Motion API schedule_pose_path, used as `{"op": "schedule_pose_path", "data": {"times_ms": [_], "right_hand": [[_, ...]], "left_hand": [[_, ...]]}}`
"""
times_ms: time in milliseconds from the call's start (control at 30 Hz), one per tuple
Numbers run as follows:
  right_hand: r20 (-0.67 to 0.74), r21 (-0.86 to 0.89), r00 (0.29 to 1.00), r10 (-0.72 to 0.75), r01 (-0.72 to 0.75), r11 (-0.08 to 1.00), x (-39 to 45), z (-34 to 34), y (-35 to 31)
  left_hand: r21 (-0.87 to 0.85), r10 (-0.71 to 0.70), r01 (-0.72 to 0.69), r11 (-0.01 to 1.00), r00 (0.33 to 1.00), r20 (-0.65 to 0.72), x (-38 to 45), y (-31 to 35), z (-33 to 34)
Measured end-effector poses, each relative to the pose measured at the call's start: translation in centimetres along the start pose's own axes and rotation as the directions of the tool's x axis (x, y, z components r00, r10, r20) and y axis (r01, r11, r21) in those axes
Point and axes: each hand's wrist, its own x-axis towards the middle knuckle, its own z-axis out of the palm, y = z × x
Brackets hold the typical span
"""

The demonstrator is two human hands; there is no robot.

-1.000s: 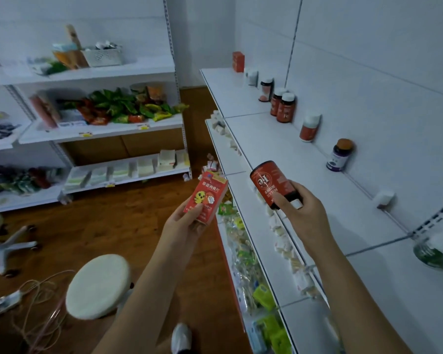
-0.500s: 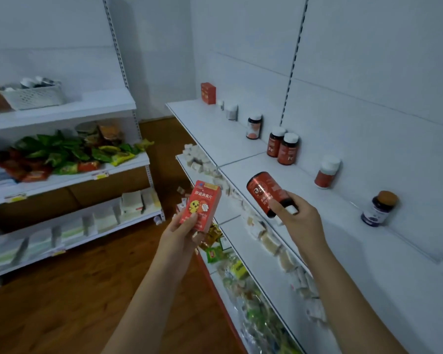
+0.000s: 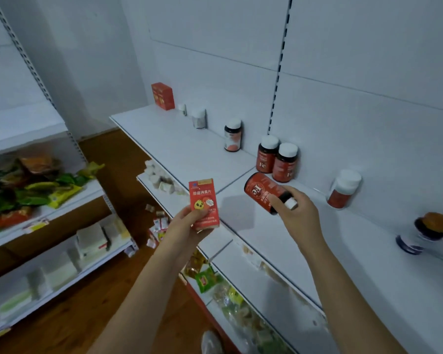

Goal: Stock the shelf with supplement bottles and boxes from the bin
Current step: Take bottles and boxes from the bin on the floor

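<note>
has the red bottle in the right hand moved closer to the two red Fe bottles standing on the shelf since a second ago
Yes. The red bottle with the Fe label, gripped by the right hand, now lies just below the two standing red white-capped bottles on the white shelf, nearer than before.

The white top shelf (image 3: 179, 144) carries a row of things along its back wall: a red box (image 3: 163, 95) at the far end, two small white bottles (image 3: 198, 118), a dark bottle with a white cap (image 3: 232, 135), two red bottles (image 3: 276, 158) touching each other, a white-capped red bottle (image 3: 343, 189), and a blurred dark jar (image 3: 423, 235) nearest.
</note>
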Motion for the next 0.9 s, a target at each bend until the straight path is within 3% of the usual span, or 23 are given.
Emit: {"op": "schedule_pose_path", "data": {"times_ms": [133, 267, 467, 667, 767, 900], "right_hand": [[-0.061, -0.022, 0.998, 0.022, -0.023, 0.999, 4.2, 2.8, -0.5], [-0.115, -0.045, 0.992, 0.053, -0.058, 0.997, 7.2, 4.5, -0.9], [-0.166, -0.185, 0.984, 0.059, -0.09, 0.979, 9.3, 4.7, -1.7], [0.027, -0.515, 0.999, 0.039, -0.02, 0.857, 11.2, 5.8, -4.0], [0.081, -0.538, 0.99, 0.114, -0.053, 0.841, 11.8, 7.3, -5.4], [-0.058, -0.475, 0.995, 0.085, -0.102, 0.874, 11.3, 9.9, -5.0]], "left_hand": [[0.237, 0.017, -0.032, 0.971, 0.998, 0.066, 6.6, 3.4, 0.3], [0.506, 0.06, -0.12, 0.854, 0.989, 0.134, 12.2, 5.5, -0.2], [0.575, 0.028, -0.143, 0.805, 0.978, 0.204, 18.6, 6.0, -0.5], [0.626, 0.03, -0.281, 0.728, 0.924, 0.38, 23.4, 6.8, -0.5], [0.638, -0.032, -0.31, 0.704, 0.884, 0.465, 25.0, 7.4, -1.1], [0.613, -0.085, -0.379, 0.693, 0.802, 0.592, 25.7, 7.9, -2.1]]}}
